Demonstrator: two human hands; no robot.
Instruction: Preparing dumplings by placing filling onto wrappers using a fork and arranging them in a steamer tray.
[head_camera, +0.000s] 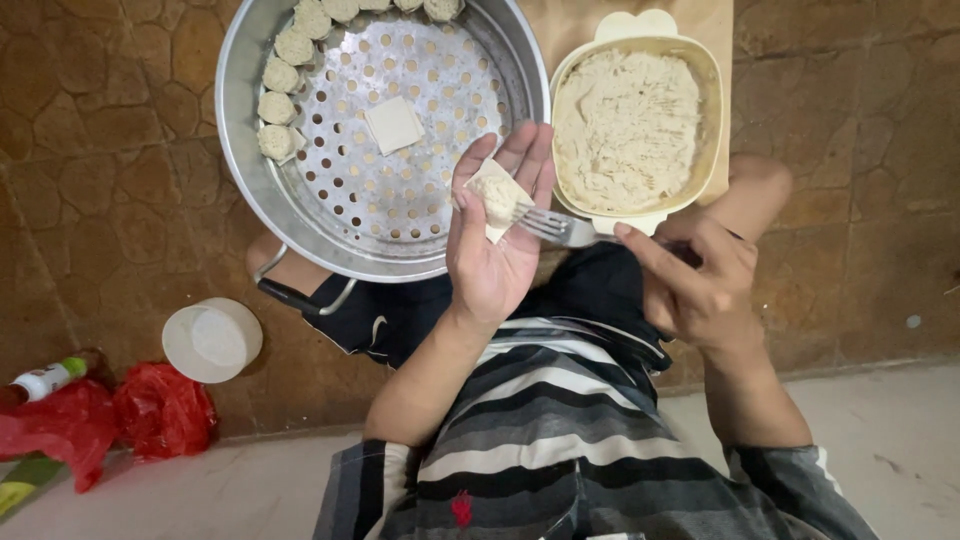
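A perforated steamer tray (300, 215) holds finished dumplings (280, 100) along its left rim and 1 spare wrapper (393, 124). The left hand (497, 225) lies spread, palm up, cradling a filled wrapper (497, 197). The right hand (700, 285) pinches a fork (555, 227), tines pointing left onto it. A filling tub (712, 100) sits behind.

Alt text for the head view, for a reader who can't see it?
The left hand cups a square wrapper while the right hand spoons filling onto it with a fork. Ahead sit a tub of pale filling and a perforated steamer tray edged with finished dumplings.
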